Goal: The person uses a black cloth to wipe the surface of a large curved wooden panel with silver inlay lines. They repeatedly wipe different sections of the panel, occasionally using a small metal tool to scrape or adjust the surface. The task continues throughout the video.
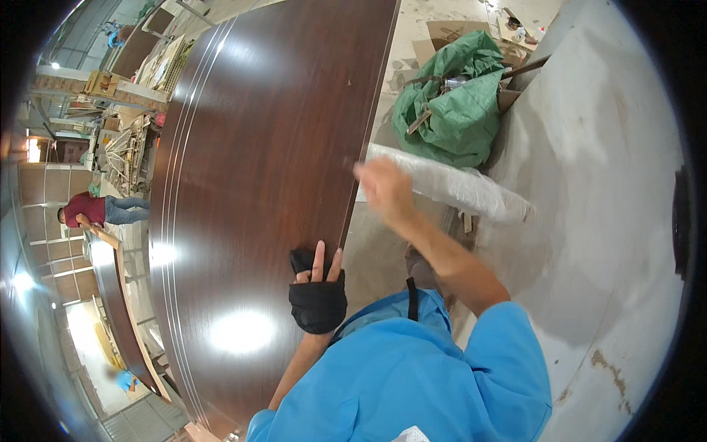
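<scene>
A large glossy dark-brown wood panel (265, 147), with thin light lines along its left side, stretches out before me. My left hand (318, 295), in a black fingerless covering, rests on its face close to the right edge. Two of its fingers are stretched out flat. Black material (300, 259) lies by those fingers; whether it belongs to the covering or is separate I cannot tell. My bare right hand (384, 186) is at the panel's right edge, smeared by motion, so its fingers and anything in them are unclear.
Beyond the right edge lie a green sack (460, 110) with scraps and a roll in clear plastic wrap (460, 184). A pale wall (604, 221) rises at right. A person in a dark red shirt (81, 210) stands far left, near another brown panel (121, 317).
</scene>
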`<state>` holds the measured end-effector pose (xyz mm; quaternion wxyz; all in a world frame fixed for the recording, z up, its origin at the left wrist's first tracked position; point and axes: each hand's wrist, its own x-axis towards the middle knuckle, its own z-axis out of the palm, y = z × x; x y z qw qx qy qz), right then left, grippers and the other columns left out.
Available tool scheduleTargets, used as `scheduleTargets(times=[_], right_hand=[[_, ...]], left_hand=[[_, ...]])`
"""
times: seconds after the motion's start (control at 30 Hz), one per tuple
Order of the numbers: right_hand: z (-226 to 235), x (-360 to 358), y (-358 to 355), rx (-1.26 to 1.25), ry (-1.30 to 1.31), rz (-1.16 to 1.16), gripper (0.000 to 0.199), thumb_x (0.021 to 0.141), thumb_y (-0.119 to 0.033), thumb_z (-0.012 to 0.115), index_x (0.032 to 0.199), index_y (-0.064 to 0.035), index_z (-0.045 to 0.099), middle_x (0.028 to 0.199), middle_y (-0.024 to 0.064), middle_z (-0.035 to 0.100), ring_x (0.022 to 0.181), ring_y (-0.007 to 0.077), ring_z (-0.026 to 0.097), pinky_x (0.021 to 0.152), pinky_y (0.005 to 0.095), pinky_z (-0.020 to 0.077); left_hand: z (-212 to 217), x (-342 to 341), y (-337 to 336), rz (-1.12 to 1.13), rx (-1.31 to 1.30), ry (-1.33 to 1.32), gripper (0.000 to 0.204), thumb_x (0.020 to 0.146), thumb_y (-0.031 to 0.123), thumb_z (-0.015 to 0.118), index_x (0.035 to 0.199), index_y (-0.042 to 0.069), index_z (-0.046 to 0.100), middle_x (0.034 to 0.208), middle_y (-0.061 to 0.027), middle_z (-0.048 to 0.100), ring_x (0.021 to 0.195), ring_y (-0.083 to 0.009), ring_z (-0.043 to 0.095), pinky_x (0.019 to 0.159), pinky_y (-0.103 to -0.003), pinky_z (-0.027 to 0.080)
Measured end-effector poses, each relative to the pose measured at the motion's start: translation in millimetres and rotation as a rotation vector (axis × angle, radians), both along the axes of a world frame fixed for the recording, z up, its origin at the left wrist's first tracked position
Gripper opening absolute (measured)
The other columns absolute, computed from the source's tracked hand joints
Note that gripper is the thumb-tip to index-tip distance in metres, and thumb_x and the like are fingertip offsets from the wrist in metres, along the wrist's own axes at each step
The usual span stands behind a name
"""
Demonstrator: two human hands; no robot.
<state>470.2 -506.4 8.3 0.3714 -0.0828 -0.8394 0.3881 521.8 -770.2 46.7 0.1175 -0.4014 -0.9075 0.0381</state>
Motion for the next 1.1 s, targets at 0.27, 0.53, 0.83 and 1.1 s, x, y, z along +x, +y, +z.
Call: scheduleTargets(times=[0.27,0.53,0.83,1.1], right_hand=[[-36.7,-94.2,122.2,-0.096,0.058,-0.314,0.013,0.089,-0.006,0.071,0.101,-0.0077,0.078,0.091,0.0148,0.073,0.083,0.0324,0.071,0.073,0.0434,0.0545],[-31.5,-31.2,72.3,0.175,-0.054,0.111,0.018,0.086,-0.002,0.066,0.100,-0.0063,0.077,0.090,0.0121,0.072,0.086,0.0329,0.072,0.070,0.0425,0.0577],[-8.3,-134.9,181.0,0.096,0.067,-0.252,0.016,0.091,-0.006,0.065,0.100,-0.0078,0.077,0.092,0.0155,0.071,0.090,0.0352,0.071,0.076,0.0444,0.0569],[9.6,-49.6,122.0,0.259,-0.017,0.323,0.018,0.084,0.001,0.070,0.099,-0.0051,0.077,0.091,0.0138,0.070,0.086,0.0319,0.070,0.074,0.0400,0.0563]], left_hand=[[-7.7,-3.9,-1.8,0.004,0.045,0.011,0.048,0.088,0.019,0.074,0.134,0.028,0.073,0.156,-0.0047,0.059,0.073,-0.0208,0.053,0.067,-0.036,0.051],[-15.5,-7.7,-3.4,0.038,0.053,0.021,0.050,0.084,0.014,0.075,0.131,0.031,0.075,0.153,-0.0037,0.061,0.073,-0.0212,0.056,0.069,-0.037,0.052],[-20.1,-9.3,-7.7,0.004,0.093,0.032,0.059,0.082,0.016,0.078,0.138,0.031,0.070,0.156,0.0006,0.059,0.073,-0.0193,0.049,0.068,-0.035,0.049],[-2.4,-14.2,10.6,0.025,0.094,0.025,0.055,0.082,0.022,0.078,0.137,0.021,0.071,0.156,-0.0003,0.058,0.079,-0.0214,0.052,0.071,-0.037,0.050]])
